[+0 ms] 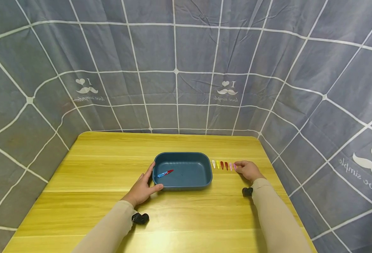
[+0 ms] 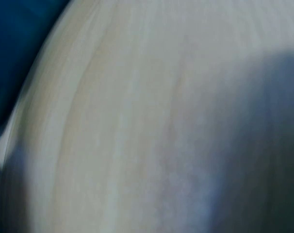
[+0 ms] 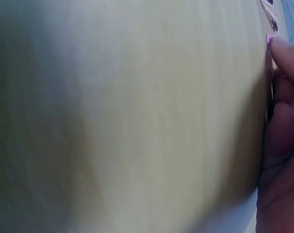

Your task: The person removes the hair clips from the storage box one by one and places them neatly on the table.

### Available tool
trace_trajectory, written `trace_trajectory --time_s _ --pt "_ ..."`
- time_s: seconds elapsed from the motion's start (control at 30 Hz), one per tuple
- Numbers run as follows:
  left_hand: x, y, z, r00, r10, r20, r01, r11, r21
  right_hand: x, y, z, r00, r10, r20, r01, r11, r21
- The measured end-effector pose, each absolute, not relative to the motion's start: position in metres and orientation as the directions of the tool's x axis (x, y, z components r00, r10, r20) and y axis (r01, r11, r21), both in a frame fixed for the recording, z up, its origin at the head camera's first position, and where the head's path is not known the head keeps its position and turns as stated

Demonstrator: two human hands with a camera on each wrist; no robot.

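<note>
A dark blue rectangular plastic basin (image 1: 186, 172) sits mid-table. My left hand (image 1: 143, 188) rests against its left front corner, fingers spread along the left wall and thumb at the front rim. Inside lie a blue hair clip (image 1: 162, 174) and a red hair clip (image 1: 169, 172), overlapping. To the basin's right runs a row of hair clips: white (image 1: 213, 164), yellow (image 1: 218, 164), two red (image 1: 222, 165) and pink (image 1: 231, 166). At the row's right end my right hand (image 1: 248, 170) pinches a purple-pink hair clip (image 1: 234, 166) between thumb and fingertips, close over the table.
The yellow wood-grain table (image 1: 186, 218) has rounded far corners. A grey curtain (image 1: 192, 49) with white grid lines hangs behind it and along both sides. Each sleeve carries a small black wrist camera (image 1: 140, 218). The left wrist view shows mostly blurred tabletop.
</note>
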State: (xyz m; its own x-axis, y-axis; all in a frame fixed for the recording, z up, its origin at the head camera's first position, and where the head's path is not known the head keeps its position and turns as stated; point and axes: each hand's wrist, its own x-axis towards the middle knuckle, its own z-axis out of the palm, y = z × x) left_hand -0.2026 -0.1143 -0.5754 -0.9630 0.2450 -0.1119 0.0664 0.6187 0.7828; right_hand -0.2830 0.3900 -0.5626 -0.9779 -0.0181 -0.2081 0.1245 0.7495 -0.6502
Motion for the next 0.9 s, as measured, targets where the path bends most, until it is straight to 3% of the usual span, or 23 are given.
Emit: trace_trajectory --time_s 0.9 --pt "-0.2036 -0.1152 -0.5734 -0.964 0.244 -0.109 0.067 0.614 0.787 -0.2806 0.3866 -0.5636 -0.982 -0.010 -0.186 0.116 0.750 -0.651"
